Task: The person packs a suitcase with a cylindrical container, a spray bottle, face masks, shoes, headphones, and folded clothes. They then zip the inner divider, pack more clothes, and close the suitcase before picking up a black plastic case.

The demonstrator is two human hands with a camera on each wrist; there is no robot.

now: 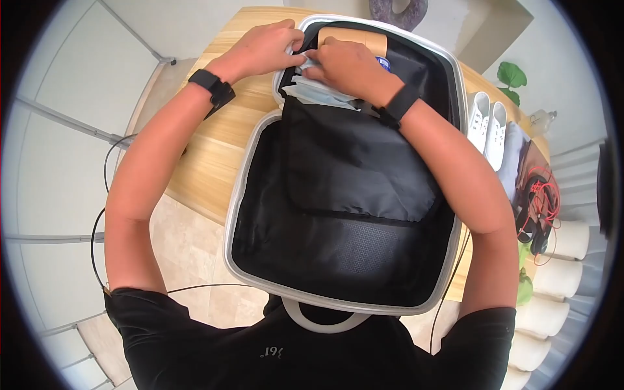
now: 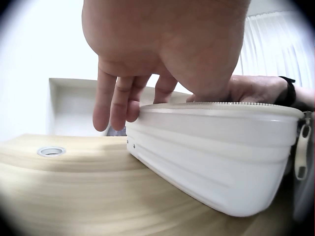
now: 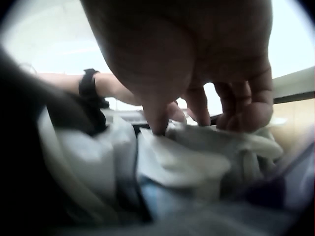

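Note:
An open suitcase (image 1: 250,188) has a small black-lined half at the far side and a larger half nearer the body. Light blue and white soft packets (image 1: 322,93) lie in the far half's left corner. My right hand (image 1: 356,68) grips the packets there, thumb and bent fingers on the pale material (image 3: 187,162) in the right wrist view. My left hand (image 1: 263,49) is at the far left corner, its thumb side by the packets. Its other fingers hang loosely outside the white shell (image 2: 206,147) in the left wrist view. What lies beneath the right palm is hidden.
Inside the far half are a tan object (image 1: 364,38) and a blue-topped item (image 1: 383,63). White shoes (image 1: 487,127), folded clothes (image 1: 513,153) and red cables (image 1: 549,195) lie right of the suitcase. A black flap (image 1: 357,162) covers part of the near half.

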